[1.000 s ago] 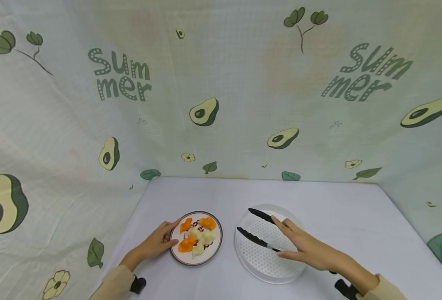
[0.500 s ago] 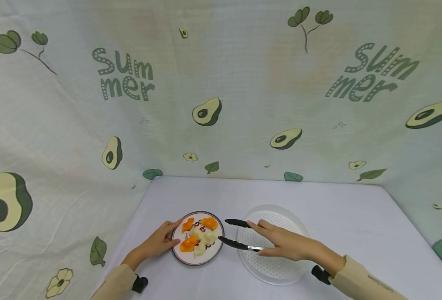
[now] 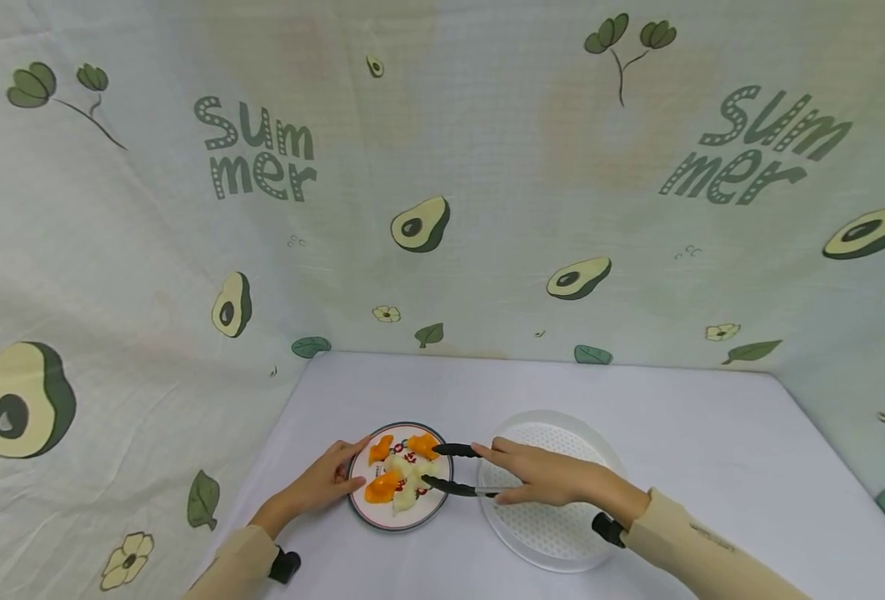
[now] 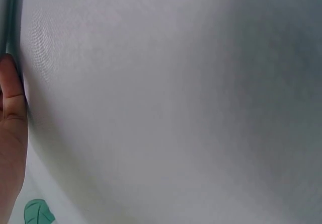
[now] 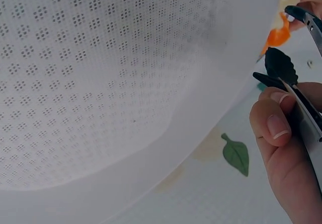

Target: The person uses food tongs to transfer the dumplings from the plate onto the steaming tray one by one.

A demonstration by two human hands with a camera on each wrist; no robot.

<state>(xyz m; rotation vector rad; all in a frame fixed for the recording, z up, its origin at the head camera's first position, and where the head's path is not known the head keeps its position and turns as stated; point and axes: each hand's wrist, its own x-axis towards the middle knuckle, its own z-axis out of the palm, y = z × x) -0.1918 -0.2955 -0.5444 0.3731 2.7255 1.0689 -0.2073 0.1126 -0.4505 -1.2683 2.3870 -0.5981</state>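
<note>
My left hand (image 3: 315,485) holds the left side of a round patterned plate (image 3: 377,512), its thumb on the near rim. On the plate lie several orange pieces (image 3: 381,488) and pale whitish pieces (image 3: 403,501) of food. My right hand (image 3: 542,475) grips a pair of tongs (image 3: 453,487) with black scalloped tips. The tongs are spread, and their tips overlap the plate's right side, one by an orange piece, the other by a pale one. In the left wrist view a finger (image 4: 11,90) presses the plate's edge.
A round white perforated tray (image 3: 543,558) with a raised rim sits right of the plate, below my right hand. White cloth covers the table (image 3: 675,433). A cloth with avocado prints (image 3: 487,167) hangs behind and at the sides.
My right hand has moved left with the spread tongs, from over the perforated tray to the plate's right side. The left hand stays on the plate's rim.
</note>
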